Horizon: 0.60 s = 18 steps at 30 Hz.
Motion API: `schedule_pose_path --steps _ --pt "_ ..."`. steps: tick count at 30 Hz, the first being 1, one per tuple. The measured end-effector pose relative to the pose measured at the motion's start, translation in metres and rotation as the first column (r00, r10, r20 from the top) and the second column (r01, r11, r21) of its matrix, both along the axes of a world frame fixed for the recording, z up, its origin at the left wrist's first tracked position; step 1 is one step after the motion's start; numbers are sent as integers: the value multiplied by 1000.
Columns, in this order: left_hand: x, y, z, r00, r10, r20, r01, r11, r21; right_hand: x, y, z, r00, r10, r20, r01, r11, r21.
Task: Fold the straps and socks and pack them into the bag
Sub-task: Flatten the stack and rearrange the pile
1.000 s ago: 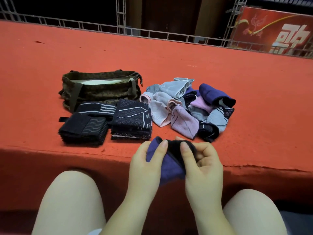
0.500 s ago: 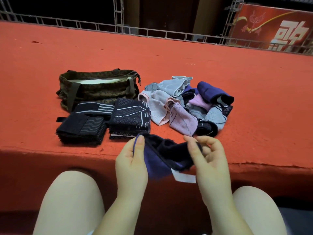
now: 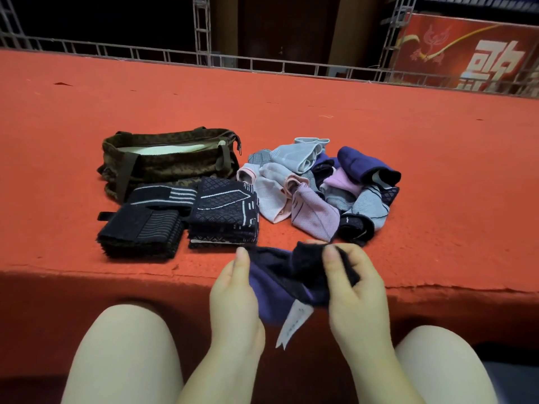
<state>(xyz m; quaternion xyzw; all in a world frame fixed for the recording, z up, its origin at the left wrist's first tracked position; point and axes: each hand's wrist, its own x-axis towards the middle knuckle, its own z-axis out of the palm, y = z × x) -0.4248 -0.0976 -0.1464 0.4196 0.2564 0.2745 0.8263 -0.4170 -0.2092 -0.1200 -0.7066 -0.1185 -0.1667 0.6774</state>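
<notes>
Item: navy-and-purple sock point(image 3: 280, 290), held over the platform's point(image 3: 437, 170) near edge, white tag point(image 3: 293, 323) dangling. Left hand point(image 3: 236, 295) grips one end, right hand point(image 3: 354, 290) pinches the black cuff. Risk: the loose fold slipping open or dropping off the edge. Change: right hand sits closer to the left than half a second ago.

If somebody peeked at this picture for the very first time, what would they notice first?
Probably the two hands at the front edge of the red carpet: the left hand and right hand hold a purple and black sock with a white tag hanging down. Behind them lies a colourful pile of socks, and to its left an open camouflage bag with dark folded straps in front.
</notes>
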Motion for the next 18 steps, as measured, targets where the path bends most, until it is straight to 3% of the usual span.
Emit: schedule_pose_path --steps 2,4,6,9,13,15,18 --pt "2 8 -3 993 117 -30 -117 993 5 6 0 -1 983 -48 -175 88 970 228" --pt "3 13 -4 990 135 -42 -131 988 76 11 0 -2 954 30 -299 76 939 335" --pt "2 13 -4 992 120 -50 -108 977 185 12 -1 0 951 55 -306 27 965 259" --pt "-1 10 -2 996 72 -50 -50 933 357 10 -7 2 983 88 -163 -83 996 40" --pt "-2 6 -3 999 6 -47 15 896 443 5 -10 -1 982 175 -70 -189 918 -348" --pt "-4 3 3 999 -31 -32 43 882 469 7 -8 -2 986 168 -3 -155 903 -400" --pt "-6 -1 10 998 -66 -10 63 876 479 11 -6 -4 995 79 66 -51 935 -350"
